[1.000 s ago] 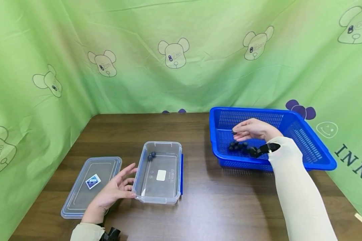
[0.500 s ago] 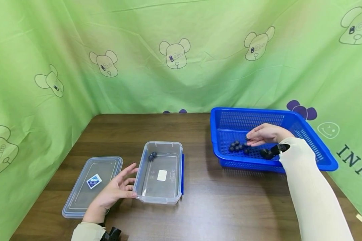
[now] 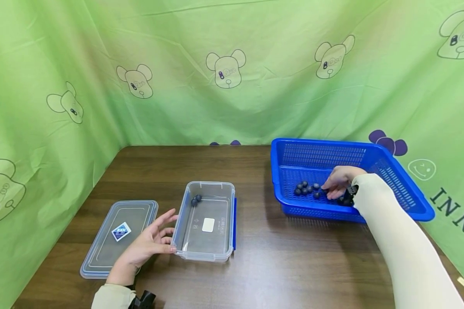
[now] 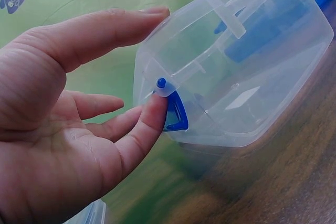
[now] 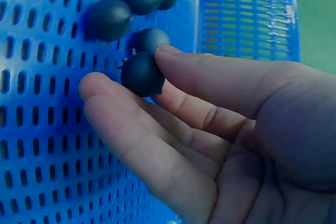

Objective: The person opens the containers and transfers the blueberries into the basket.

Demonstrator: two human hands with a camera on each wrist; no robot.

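Observation:
My left hand [image 3: 148,242] rests at the left side of a clear plastic food box [image 3: 205,255], fingers loosely spread. Its thumb touches the rim, and one fingertip lies on a blue latch [image 4: 176,113] in the left wrist view. Three blueberries [image 3: 195,200] lie at the back left inside the box. Down in the blue basket [image 3: 290,205], my right hand [image 3: 341,182] pinches a dark blueberry [image 5: 142,74], the thumb tip against it. Several other blueberries [image 5: 107,19] lie on the basket floor beside the fingers; the hand and wrist camera hide part of that floor.
A clear lid [image 3: 135,214] with a blue-edged label lies flat left of the box, partly behind my left hand. The brown wooden table [image 3: 251,266] runs back to a green printed curtain [image 3: 178,116]. A blue latch hangs along the box's right side.
My right hand has moved right and nearer, and lower into the basket, with a blueberry at its fingertips. More blueberries show left of it. The left hand and box stay put.

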